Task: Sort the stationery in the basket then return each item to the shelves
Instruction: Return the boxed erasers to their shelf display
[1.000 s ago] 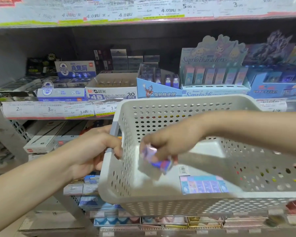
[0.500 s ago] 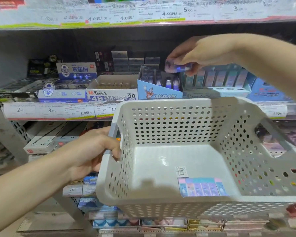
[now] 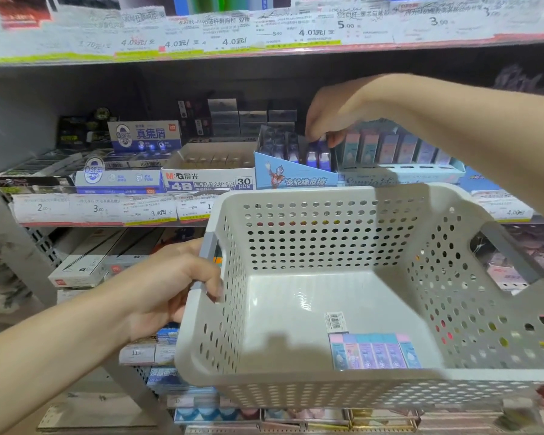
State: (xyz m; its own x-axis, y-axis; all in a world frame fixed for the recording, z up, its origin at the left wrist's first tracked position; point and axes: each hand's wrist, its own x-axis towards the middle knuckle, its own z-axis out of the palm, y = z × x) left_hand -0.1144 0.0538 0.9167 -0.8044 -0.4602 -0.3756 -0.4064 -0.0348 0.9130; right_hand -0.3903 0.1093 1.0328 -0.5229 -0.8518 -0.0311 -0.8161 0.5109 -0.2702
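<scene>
The right hand's [image 3: 333, 117] fingertips sink behind purple erasers [image 3: 319, 155] in a blue display box [image 3: 292, 177] at 12 o'clock; whether they pinch one cannot be told. The left hand's [image 3: 173, 284] fingertips curl out of sight around the basket's [image 3: 296, 196] grey handle [image 3: 206, 262] at 9 o'clock. The basket's right wall runs off the edge at 3 o'clock. A pastel pack [image 3: 374, 351] and barcode sticker [image 3: 335, 320] at 5 o'clock are too blurred to read. Price labels [image 3: 233, 36] at 12 o'clock are smeared.

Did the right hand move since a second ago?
Yes. The right hand went from inside the basket up to the blue eraser display box on the shelf.
</scene>
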